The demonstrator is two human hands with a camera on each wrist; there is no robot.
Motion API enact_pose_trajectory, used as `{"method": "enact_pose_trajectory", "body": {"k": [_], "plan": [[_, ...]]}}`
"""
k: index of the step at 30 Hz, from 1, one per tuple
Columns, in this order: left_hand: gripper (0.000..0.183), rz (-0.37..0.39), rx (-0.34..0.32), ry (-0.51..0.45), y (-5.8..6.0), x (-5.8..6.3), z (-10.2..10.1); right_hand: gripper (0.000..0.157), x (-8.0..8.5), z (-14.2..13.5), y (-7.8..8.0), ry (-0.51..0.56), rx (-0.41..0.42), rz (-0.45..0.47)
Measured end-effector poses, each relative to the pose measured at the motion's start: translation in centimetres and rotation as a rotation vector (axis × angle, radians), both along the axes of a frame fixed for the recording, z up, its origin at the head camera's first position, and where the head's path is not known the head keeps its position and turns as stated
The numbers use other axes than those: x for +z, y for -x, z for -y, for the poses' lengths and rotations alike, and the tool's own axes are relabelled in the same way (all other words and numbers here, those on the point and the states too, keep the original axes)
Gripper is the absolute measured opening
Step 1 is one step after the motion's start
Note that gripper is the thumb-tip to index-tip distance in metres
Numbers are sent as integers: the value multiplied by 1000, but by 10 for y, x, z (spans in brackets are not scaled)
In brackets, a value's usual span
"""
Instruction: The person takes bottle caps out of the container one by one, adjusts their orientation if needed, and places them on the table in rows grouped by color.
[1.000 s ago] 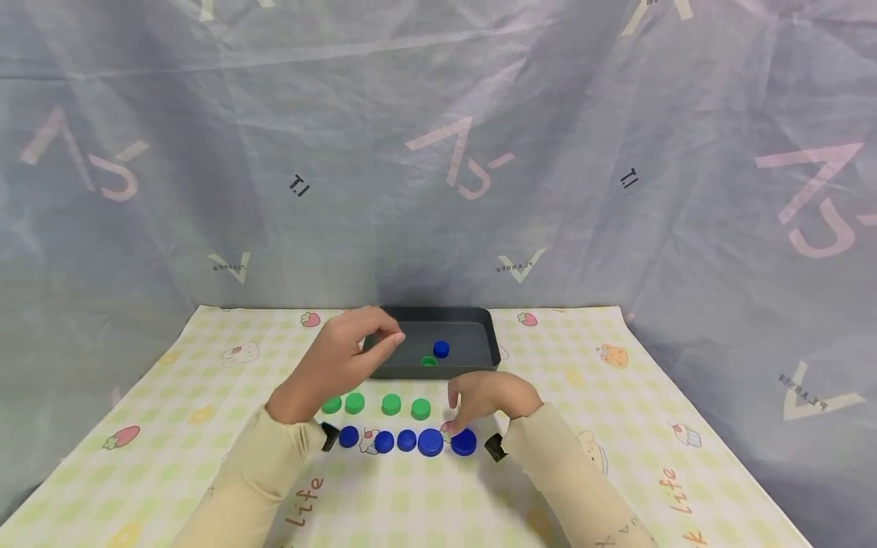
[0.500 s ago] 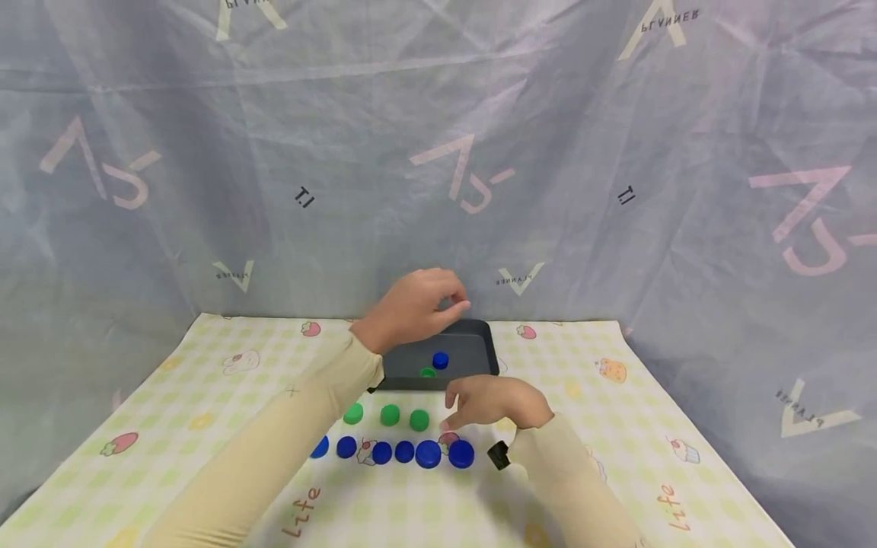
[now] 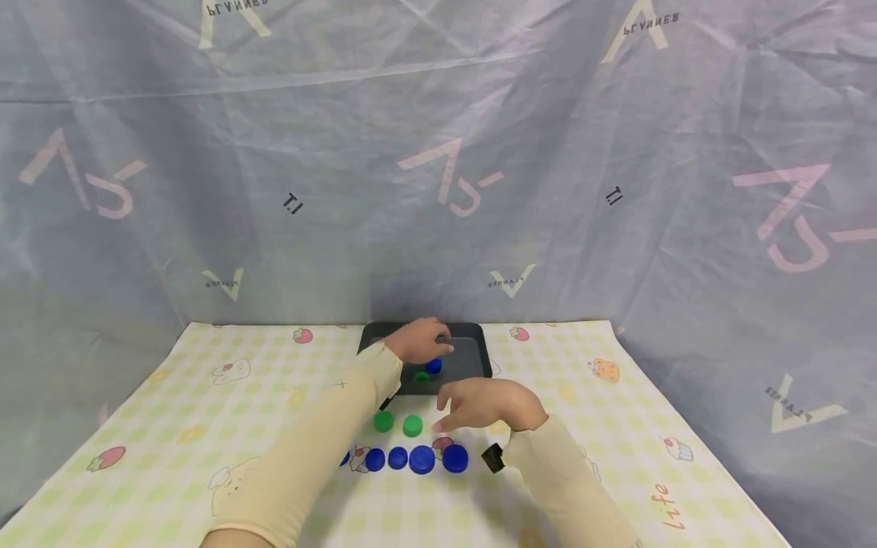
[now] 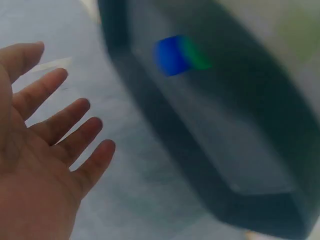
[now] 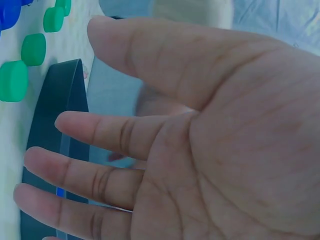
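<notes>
My left hand [image 3: 419,340] is over the dark grey tray [image 3: 488,358]; in the left wrist view its fingers [image 4: 75,112] are spread and hold nothing. Inside the tray lie a blue bottle cap [image 3: 433,366] and a green bottle cap [image 3: 421,377], side by side. My right hand [image 3: 489,402] hovers between the tray and the rows of caps, with relaxed fingers and nothing in them in the right wrist view. Nearest its thumb is a green cap [image 3: 412,425], beside another green cap [image 3: 384,421]. Large blue caps [image 3: 455,459] end the front row.
Smaller blue caps [image 3: 374,460] continue the front row leftward, partly hidden by my left sleeve [image 3: 322,449]. A patterned cloth [image 3: 582,487] covers the table. Grey fabric [image 3: 548,190] hangs just behind the tray.
My left hand has swung right from the tray's left end, then come lower over it. The right hand's thumb has lifted slightly from near the blue caps. My left sleeve now covers more caps.
</notes>
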State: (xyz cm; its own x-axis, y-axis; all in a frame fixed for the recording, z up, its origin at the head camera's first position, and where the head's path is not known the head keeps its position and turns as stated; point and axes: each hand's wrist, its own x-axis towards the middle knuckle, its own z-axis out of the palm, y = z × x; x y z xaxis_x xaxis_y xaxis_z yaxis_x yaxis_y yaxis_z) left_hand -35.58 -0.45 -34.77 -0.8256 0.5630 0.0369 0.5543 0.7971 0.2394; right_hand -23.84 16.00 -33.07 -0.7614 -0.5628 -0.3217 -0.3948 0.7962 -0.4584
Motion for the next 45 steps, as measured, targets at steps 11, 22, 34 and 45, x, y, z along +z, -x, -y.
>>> {"method": "enact_pose_trajectory", "body": {"k": [11, 22, 34, 45], "plan": [[26, 28, 82, 151, 3, -44, -6, 39, -2, 4, -1, -35, 19, -8], [22, -3, 54, 147, 4, -56, -3, 41, -5, 4, -1, -40, 53, -7], [15, -87, -5, 116, 6, -56, 2, 41, -5, 5, 1, -53, 49, -12], [30, -213, -12, 32, 6, -33, 17, 41, -5, 5, 1, -60, 20, 25]]}}
